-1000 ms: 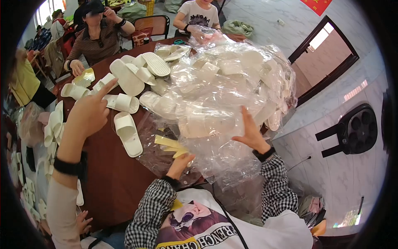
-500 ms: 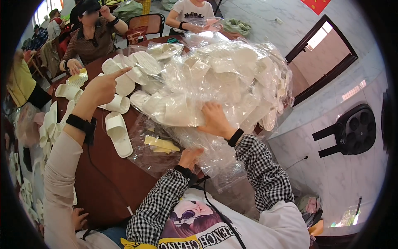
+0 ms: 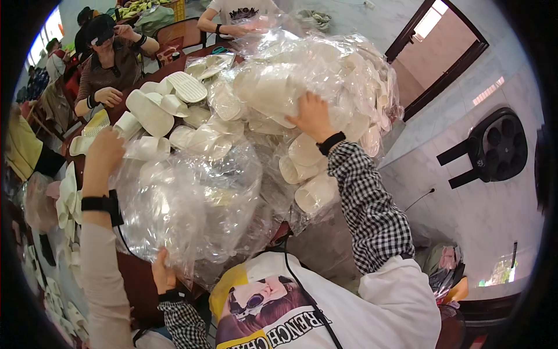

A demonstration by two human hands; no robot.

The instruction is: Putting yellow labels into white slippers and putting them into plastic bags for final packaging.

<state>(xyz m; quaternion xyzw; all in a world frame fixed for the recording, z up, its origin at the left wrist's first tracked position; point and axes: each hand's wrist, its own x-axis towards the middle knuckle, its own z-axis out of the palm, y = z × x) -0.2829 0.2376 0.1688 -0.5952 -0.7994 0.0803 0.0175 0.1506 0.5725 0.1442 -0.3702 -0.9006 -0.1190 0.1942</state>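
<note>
My left hand point(image 3: 164, 271) is low at the near side of the table. Its fingers close on the edge of a large clear plastic bag point(image 3: 174, 203), which spreads wide over the table's near part. Further up, my right hand point(image 3: 314, 119) grips a white slipper point(image 3: 270, 93) wrapped in clear plastic, on the front of a big heap. Its thumb sits below and its fingers lie over the wrapping. More bagged slippers point(image 3: 317, 195) hang down beneath my right forearm.
A co-worker's hand point(image 3: 106, 148) in a beige sleeve reaches in from the left, beside the large bag. Loose white slippers point(image 3: 150, 113) lie at the table's far left. Another seated person point(image 3: 107, 70) is across the table. A black holder point(image 3: 500, 145) is at right.
My left hand has moved left and nearer, and the large clear bag now spreads across the table. My right hand has moved up and away. The co-worker's pointing hand has dropped.
</note>
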